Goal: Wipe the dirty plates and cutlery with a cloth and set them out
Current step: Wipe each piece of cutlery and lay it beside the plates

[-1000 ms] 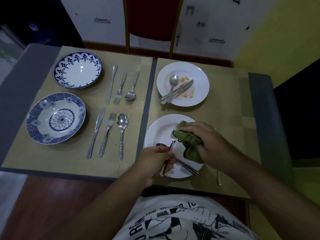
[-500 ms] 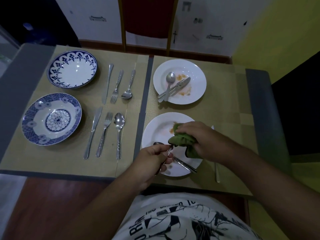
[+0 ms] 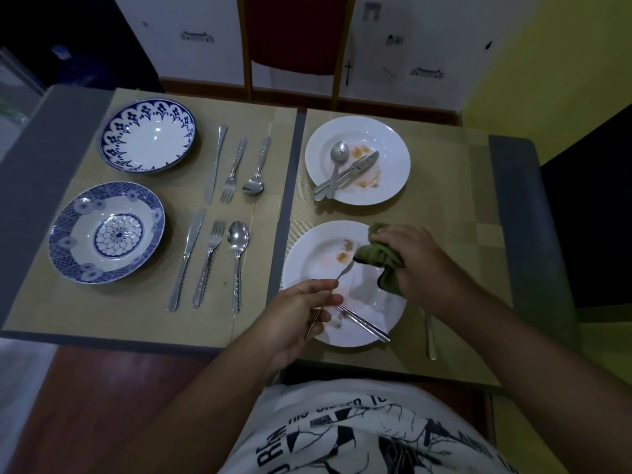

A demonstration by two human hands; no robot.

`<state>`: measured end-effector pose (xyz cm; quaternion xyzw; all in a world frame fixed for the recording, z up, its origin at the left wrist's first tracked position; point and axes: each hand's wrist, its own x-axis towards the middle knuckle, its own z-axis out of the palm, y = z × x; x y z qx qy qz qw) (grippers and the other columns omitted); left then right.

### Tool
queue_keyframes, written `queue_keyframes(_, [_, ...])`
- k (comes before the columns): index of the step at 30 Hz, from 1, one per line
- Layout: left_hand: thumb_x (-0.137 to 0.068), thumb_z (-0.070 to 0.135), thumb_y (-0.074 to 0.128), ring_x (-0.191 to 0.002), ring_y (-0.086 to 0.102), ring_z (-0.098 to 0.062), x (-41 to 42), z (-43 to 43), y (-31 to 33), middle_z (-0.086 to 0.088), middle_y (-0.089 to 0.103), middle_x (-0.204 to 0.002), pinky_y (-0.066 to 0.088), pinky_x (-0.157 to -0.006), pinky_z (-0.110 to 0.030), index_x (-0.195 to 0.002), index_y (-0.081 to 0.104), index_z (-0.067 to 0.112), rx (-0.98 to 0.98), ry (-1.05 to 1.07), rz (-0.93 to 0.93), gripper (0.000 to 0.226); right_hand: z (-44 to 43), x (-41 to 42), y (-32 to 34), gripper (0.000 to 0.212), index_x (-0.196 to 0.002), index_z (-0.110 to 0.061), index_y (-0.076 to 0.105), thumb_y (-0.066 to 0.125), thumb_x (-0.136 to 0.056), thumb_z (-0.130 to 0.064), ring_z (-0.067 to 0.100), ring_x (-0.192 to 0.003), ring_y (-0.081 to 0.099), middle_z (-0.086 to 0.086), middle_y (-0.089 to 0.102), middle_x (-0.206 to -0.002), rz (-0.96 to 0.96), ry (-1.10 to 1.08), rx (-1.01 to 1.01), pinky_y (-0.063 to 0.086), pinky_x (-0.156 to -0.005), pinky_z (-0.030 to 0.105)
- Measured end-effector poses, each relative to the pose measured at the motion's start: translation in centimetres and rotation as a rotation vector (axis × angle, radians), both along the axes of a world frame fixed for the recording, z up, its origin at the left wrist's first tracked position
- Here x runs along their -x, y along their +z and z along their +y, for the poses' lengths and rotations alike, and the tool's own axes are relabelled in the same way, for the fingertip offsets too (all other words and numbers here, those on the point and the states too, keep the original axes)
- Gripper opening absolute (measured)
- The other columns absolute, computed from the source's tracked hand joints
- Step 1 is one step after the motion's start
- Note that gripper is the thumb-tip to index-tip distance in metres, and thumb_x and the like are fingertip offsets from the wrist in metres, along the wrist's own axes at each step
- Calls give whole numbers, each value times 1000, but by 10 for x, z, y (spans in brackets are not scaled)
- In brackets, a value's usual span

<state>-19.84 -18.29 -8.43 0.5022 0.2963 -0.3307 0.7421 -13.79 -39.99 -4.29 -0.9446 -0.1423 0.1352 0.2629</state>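
White T-shirt with black printed lettering and graphic, bare forearms

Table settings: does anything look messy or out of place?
Yes, on the right mat. The far white plate has orange smears, with cutlery piled crosswise on it. The near white plate shows brown spots beside the green cloth. Settings on the left mat look tidy.
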Motion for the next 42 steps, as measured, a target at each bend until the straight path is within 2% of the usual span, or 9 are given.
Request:
queue_keyframes(7, [-95, -1, 64, -75, 73, -22, -3, -8, -2, -15, 75, -92, 63, -73, -46, -111, 72, 6, -69, 37, -19, 19, 0, 20, 14, 63, -133, -11, 56, 55, -76, 15, 18, -133, 34, 5, 44, -144, 24, 173, -83, 14, -109, 8])
queue_keyframes(13, [-93, -2, 64, -79, 74, -20, -2, -5, 2, -14, 78, -99, 60, -72, -32, -107, 78, 7, -93, -142, -147, 21, 13, 31, 11, 56, -135, -11, 55, 55, -82, 7, 22, -134, 36, 6, 45, -145, 11, 342, -42, -8, -103, 1])
queue_keyframes(17, [-96, -3, 60, -78, 72, -18, 0, 2, 4, -6, 76, -88, 59, -71, -31, -103, 80, 11, -76, -250, -162, 25, 17, 17, 14, 47, -121, -2, 63, 57, -75, 6, 33, -123, 48, 16, 57, -129, 95, 412, -4, 31, -105, 33])
queue_keyframes(19, [-97, -2, 60, -79, 74, -17, 1, 5, 5, -6, 78, -89, 60, -70, -32, -97, 82, 15, -40, -219, -129, 28, 14, 9, 14, 51, -120, -5, 64, 64, -71, 9, 31, -123, 47, 13, 58, -128, 105, 403, 27, 30, -106, 34])
queue_keyframes(22, [-96, -2, 60, -83, 76, -20, 2, 7, 6, -11, 78, -93, 62, -72, -37, -92, 83, 18, 40, -159, -64, 31, 12, 15, 16, 45, -113, -4, 68, 58, -71, 7, 33, -115, 53, 16, 62, -120, 23, 455, 9, 21, -106, 18])
queue_keyframes(24, [-97, -4, 58, -86, 76, -22, 1, 9, 5, -14, 78, -98, 62, -72, -37, -95, 82, 15, 60, -142, -43, 30, 13, 23, 13, 46, -116, 0, 67, 49, -73, 2, 32, -115, 53, 19, 62, -120, 17, 529, -5, 30, -103, 25])
queue_keyframes(28, [-97, 0, 60, -85, 75, -17, 1, 16, 7, -8, 77, -96, 60, -69, -31, -103, 80, 14, 70, -227, 0, 26, 3, 16, 3, 58, -127, -4, 61, 51, -71, 8, 28, -128, 44, 14, 54, -133, 30, 494, 25, 25, -112, 28])
queue_keyframes(35, [-102, 3, 50, -67, 65, -8, -4, 23, 4, -11, 77, -106, 51, -51, -17, -121, 71, 9, 114, -111, 146, 29, -16, 0, 1, 65, -131, -6, 58, 60, -71, 19, 28, -131, 40, 9, 51, -138, 38, 241, -50, 32, -110, 42])
queue_keyframes(42, [-91, -2, 68, -75, 74, -18, -4, 17, 2, -16, 78, -95, 59, -61, -28, -111, 72, 4, -44, -31, 131, 22, -13, 15, 8, 65, -130, -4, 59, 61, -70, 20, 27, -130, 44, 11, 53, -136, -106, 442, -25, 32, -111, 31])
